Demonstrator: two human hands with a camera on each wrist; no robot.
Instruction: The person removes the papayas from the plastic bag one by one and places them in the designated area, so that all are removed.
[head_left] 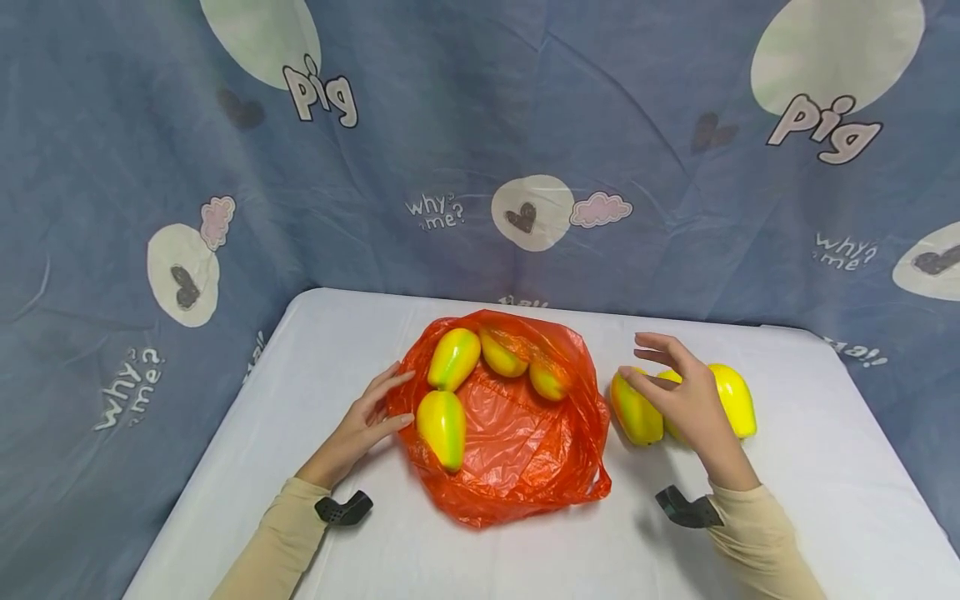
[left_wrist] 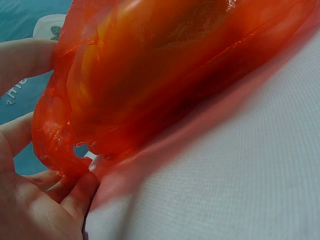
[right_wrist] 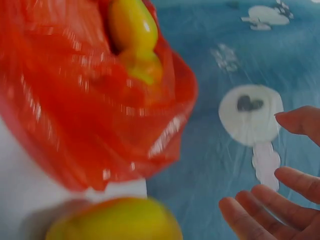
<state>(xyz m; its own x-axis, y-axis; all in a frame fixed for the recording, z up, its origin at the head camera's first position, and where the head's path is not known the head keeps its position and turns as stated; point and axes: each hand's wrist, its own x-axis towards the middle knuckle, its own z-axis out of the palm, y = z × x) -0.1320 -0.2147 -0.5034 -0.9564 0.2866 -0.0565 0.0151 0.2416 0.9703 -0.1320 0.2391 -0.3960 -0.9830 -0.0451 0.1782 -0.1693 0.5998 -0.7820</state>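
Bagging seems underway, left fingers [head_left: 392, 383] apart at the bag [head_left: 517, 433], right fingers [head_left: 663, 342] apart, needing to grip fruit [head_left: 637, 417] toward the tabletop's [head_left: 821, 450] right edge.

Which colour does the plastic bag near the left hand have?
The plastic bag is see-through orange-red; it shows best in the head view.

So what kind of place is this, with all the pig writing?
Probably an indoor filming or practice corner, though I can't see the room beyond. A blue cartoon-printed cloth hangs behind a white fabric-covered table, and curved black gadgets, maybe cameras, sit by both tan fabric sleeves.
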